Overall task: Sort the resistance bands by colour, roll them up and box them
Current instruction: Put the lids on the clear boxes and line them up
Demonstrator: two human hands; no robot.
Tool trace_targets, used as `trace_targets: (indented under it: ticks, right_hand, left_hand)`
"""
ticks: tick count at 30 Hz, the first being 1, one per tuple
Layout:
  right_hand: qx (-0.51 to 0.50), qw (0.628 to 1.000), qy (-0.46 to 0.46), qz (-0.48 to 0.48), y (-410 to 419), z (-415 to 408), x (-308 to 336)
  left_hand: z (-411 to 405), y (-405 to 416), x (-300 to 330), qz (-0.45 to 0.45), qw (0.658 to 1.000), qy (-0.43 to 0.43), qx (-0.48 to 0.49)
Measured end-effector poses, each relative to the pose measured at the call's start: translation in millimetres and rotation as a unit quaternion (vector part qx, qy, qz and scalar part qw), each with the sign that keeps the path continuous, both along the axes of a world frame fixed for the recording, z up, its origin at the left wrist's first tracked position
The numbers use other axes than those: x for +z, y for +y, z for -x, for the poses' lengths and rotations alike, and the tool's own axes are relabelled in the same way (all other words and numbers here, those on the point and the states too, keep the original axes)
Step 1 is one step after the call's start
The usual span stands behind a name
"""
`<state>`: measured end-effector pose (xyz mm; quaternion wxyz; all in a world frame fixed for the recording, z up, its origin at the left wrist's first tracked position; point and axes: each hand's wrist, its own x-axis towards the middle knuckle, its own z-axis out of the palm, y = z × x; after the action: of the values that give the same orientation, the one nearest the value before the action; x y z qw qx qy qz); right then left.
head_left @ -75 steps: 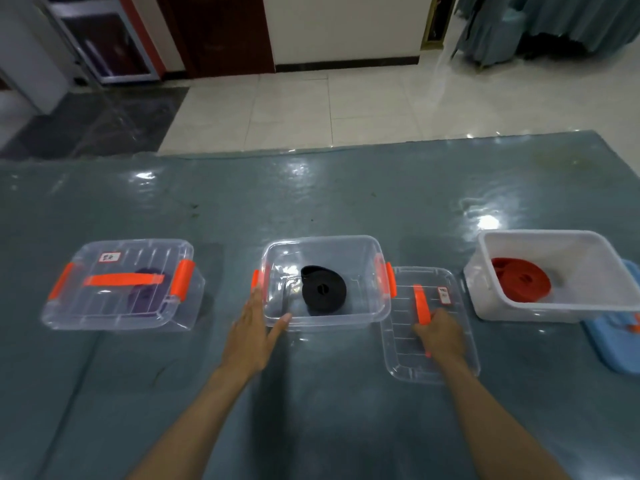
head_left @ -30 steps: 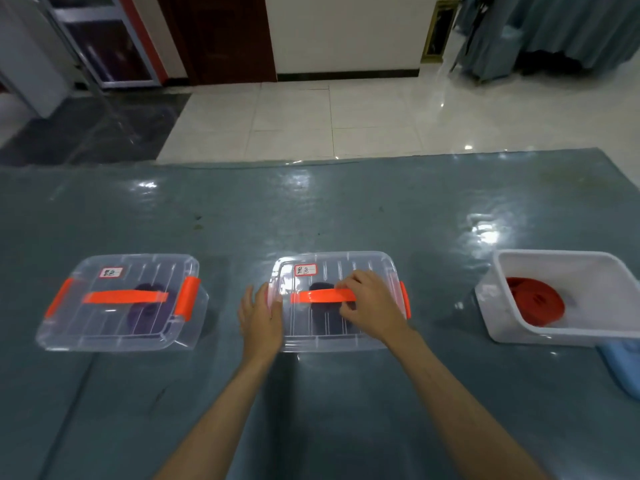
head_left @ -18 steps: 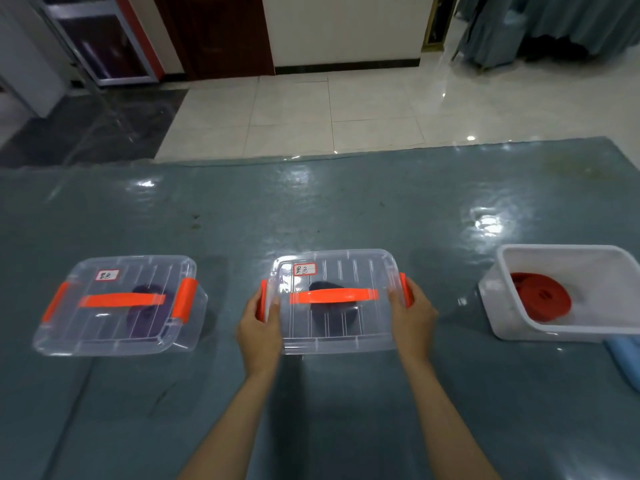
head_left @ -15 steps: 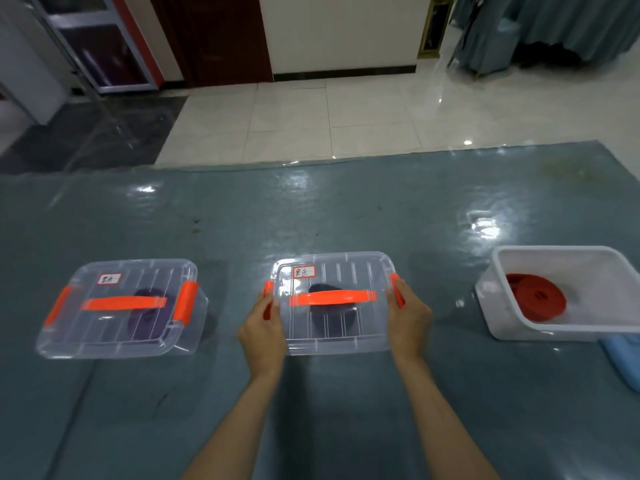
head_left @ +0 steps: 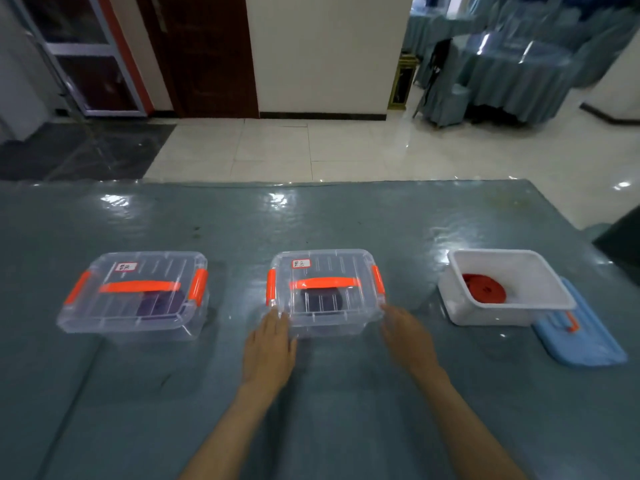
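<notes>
Beyond both hands' fingers (head_left: 277, 318) sits middle box (head_left: 325, 292).

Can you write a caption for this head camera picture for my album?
Both hands, left hand and right hand, by the shut middle box; red band waits in the open white box.

Three boxes stand in a row on the surface: the left clear box (head_left: 133, 296) and the middle clear box (head_left: 325, 292) both wear lids with orange handles and side clips and a small white label, a rolled purple band (head_left: 157, 304) showing dimly through the first and a rolled black band (head_left: 320, 299) through the second. The white box (head_left: 505, 289) at the right is open, a rolled red band (head_left: 485, 289) lying flat inside, and its blue lid (head_left: 580, 336) lies flat just beside it, partly under its near right corner
</notes>
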<state>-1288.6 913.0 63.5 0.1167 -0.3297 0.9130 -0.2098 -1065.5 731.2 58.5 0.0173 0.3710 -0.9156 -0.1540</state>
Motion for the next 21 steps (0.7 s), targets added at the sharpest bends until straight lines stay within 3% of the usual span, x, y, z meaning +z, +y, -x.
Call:
trace_targets:
  ticks: [11,21]
  right_hand:
    - [-0.051,0.992,0.029,-0.114,114,-27,-12]
    - [-0.086,0.989,0.02,-0.122,201,76,-24]
  left_hand:
    - [18,105,14,-0.001,0.989,-0.077,-0.126]
    - [135,174,2,0.025,0.981,-0.072,-0.181]
